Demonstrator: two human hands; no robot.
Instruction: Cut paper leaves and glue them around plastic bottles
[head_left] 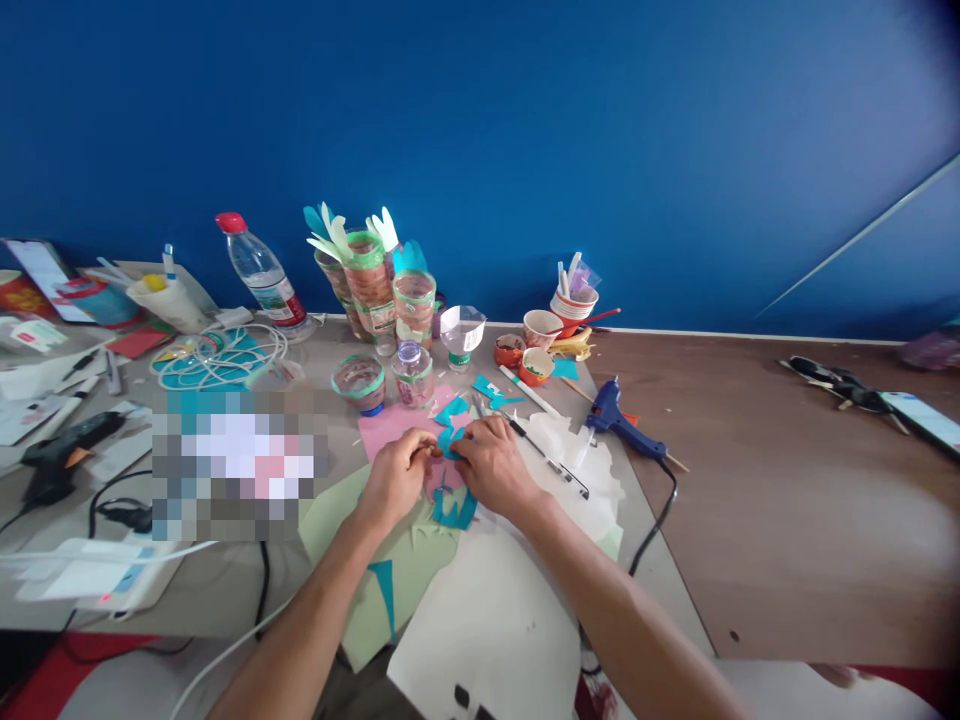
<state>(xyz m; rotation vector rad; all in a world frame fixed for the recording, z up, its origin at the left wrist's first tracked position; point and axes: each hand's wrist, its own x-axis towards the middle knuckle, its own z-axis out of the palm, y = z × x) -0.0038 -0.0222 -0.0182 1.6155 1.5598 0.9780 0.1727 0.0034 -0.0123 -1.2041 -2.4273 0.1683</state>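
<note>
A small piece of blue paper (451, 440) is held between my two hands at the middle of the desk. My left hand (401, 470) pinches at its left side, thumb and fingers together. From the right, the fingers of my right hand (495, 460) are closed on the same piece. Pink paper (380, 432) lies under my hands, and a jagged blue scrap (455, 510) sits just below them. A black-and-clear pen (551, 460) rests on white paper beside my right hand. Green paper (405, 560) spreads beneath my left wrist.
A blue glue gun (622, 420) lies on the right with its black cord (660, 525) trailing forward. Cut, painted bottles (367, 280) with paper leaves stand against the wall. A red-capped water bottle (266, 280) and coiled white cable (217, 360) are at left, near a power strip (139, 575).
</note>
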